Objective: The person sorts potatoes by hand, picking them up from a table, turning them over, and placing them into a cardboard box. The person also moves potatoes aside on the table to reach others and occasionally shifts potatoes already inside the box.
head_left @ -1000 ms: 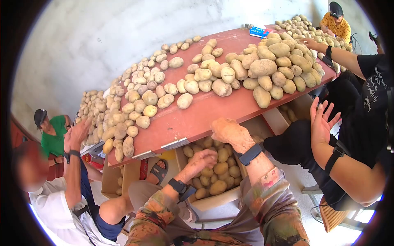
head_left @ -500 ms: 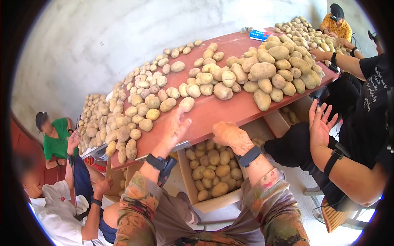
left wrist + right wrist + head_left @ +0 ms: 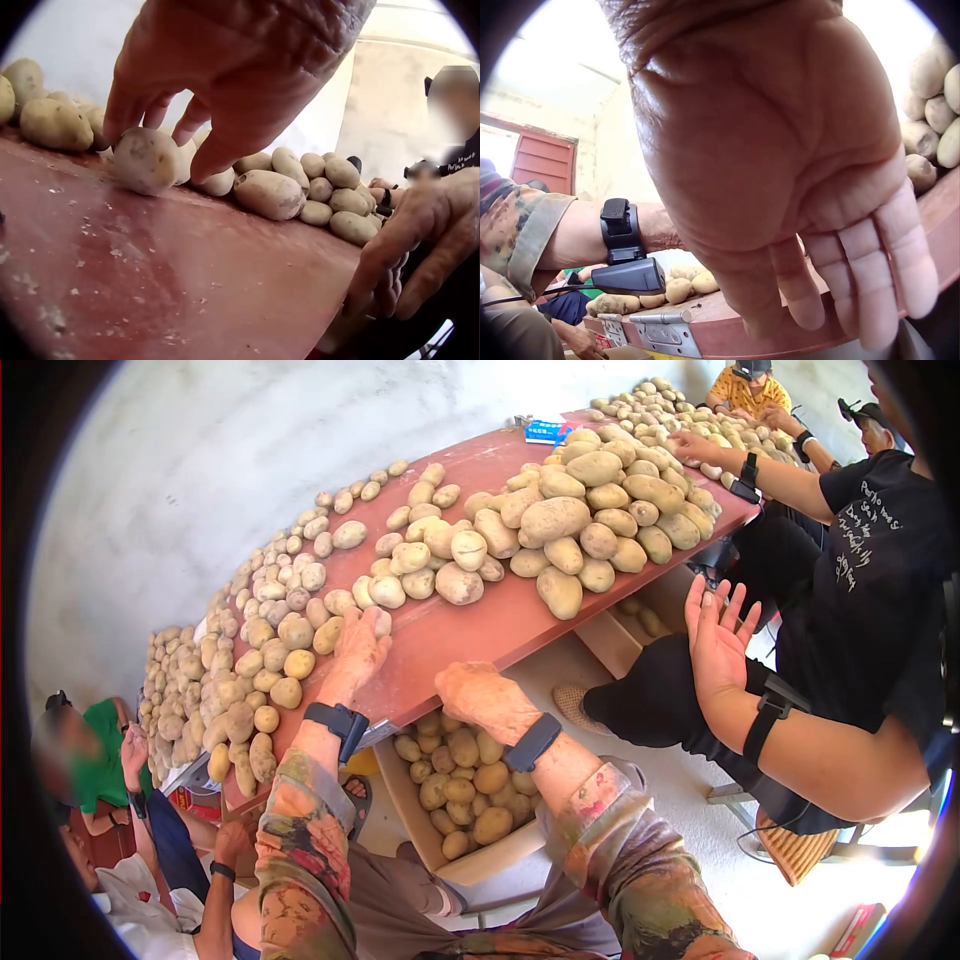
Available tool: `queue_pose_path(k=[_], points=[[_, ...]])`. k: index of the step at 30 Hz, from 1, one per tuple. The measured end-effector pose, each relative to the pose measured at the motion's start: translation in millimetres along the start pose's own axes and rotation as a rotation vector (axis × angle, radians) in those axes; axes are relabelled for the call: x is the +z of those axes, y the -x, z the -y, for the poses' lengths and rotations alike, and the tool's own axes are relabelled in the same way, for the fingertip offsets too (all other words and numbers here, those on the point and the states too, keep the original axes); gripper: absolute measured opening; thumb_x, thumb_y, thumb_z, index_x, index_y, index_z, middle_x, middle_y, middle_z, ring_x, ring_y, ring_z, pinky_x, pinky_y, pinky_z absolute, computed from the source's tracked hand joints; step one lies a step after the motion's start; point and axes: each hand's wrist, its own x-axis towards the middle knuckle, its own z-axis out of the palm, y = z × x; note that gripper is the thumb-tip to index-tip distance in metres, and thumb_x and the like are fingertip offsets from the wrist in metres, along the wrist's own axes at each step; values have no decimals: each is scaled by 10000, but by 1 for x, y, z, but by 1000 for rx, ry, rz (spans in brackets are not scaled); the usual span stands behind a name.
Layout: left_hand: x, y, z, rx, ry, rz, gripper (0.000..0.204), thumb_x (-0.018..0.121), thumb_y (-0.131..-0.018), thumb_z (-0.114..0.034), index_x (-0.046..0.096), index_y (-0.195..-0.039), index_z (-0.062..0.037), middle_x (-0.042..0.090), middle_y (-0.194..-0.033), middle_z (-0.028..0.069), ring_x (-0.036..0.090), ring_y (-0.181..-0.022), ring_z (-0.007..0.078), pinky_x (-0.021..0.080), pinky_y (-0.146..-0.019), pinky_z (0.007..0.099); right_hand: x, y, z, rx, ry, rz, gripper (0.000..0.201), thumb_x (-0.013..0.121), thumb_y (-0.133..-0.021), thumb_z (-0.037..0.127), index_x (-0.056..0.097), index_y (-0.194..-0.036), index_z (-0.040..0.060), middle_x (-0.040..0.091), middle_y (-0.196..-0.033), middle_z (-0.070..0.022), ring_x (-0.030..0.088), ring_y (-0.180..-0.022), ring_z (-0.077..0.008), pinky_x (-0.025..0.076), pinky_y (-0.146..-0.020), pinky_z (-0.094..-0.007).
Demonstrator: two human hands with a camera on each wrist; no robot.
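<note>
Left wrist: potato within grip

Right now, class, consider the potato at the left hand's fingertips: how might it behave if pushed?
The potato would probably roll, perhaps unevenly, given its rounded but irregular shape. It should feel stiff, since its surface shows no sagging. Pushed toward the neighbouring potatoes on the red table, it would likely bump and stop.
</note>
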Motion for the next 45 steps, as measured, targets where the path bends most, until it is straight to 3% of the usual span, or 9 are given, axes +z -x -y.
queue_pose_path(k=[2,9,16,22,25,37,40,42,45], points=[[7,-1,-1,-4,-85,-52,487,686,-747,-90,520,-1204,-106,435,-1162,192,509,-1059,393,462,-863,453,-1,2,1,3,-5,-21,188,559,-803,68,721,-899,61,703,-883,-147,686,-889,-299,550,-737,-398],[-3,4,0,100,-322,134,518,713,-712,-69,538,-1185,-188,455,-1144,181,495,-1070,393,469,-864,462,6,-11,4,69,34,83,186,583,-819,86,726,-938,75,709,-944,-126,687,-924,-271,554,-738,-383],[2,6,5,-55,-84,63,451,696,-745,-61,452,-1123,-98,444,-1105,214,506,-1012,425,461,-822,486,3,-13,3,90,40,153,200,596,-835,101,718,-994,93,700,-1029,-100,675,-975,-257,547,-781,-370],[-2,18,6,69,-107,-61,551,693,-747,-105,424,-1227,-74,481,-1086,191,509,-1031,410,463,-817,483,6,-12,3,96,32,134,203,603,-829,99,717,-997,89,697,-1039,-105,668,-998,-261,545,-790,-366],[-6,25,1,113,-254,83,556,685,-743,-107,442,-1243,-91,503,-1060,177,515,-1029,392,460,-832,471,8,-13,2,80,25,134,206,605,-829,98,715,-1002,86,696,-1046,-104,665,-1005,-262,545,-792,-366],[-22,70,-35,148,77,126,465,647,-694,-73,522,-1141,-96,530,-997,173,530,-975,407,439,-820,459,11,-16,0,85,30,134,204,587,-827,94,717,-985,94,701,-1021,-100,668,-997,-252,544,-787,-374],[-16,96,-45,187,161,-35,420,651,-721,-91,544,-1127,-104,577,-966,150,603,-885,334,494,-694,401,17,-11,-5,55,69,-2,198,575,-810,89,713,-951,73,698,-977,-137,672,-962,-277,546,-768,-382],[-15,122,-57,-52,679,117,387,640,-776,-137,542,-1150,-108,605,-946,124,629,-790,260,492,-574,338,20,-4,-20,-26,-65,-184,188,563,-797,93,712,-905,53,689,-912,-174,671,-910,-322,542,-756,-406],[8,165,-59,-503,1476,305,330,588,-882,-260,533,-1165,-99,634,-893,73,631,-643,148,438,-411,230,-1,-6,-28,-5,-47,-86,217,648,-775,178,685,-895,1,673,-914,-200,646,-907,-362,523,-792,-451]])
